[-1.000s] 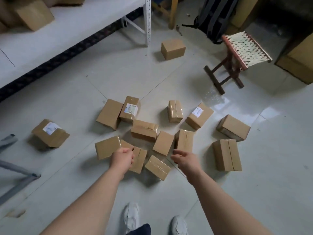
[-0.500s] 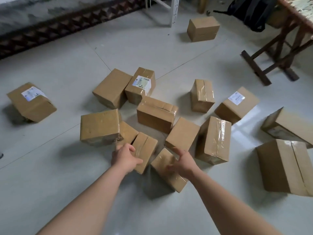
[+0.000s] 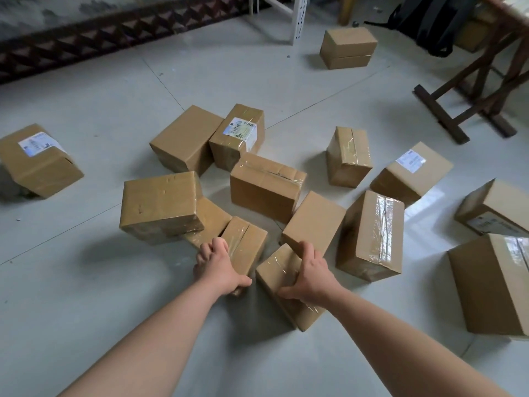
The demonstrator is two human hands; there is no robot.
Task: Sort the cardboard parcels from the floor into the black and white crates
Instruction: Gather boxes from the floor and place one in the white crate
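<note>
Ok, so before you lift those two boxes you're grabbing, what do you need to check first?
1. Left hand grips the small taped parcel: ok, fingers curl over its edge.
2. Right hand grips the nearest parcel: ok.
3. Nothing lies on top of either held parcel: ok.
4. The nearest parcel is free of the plain parcel at its far end: cannot tell, they look as if they touch.
5. Sight of the black and white crates: not ok, none in view.
</note>
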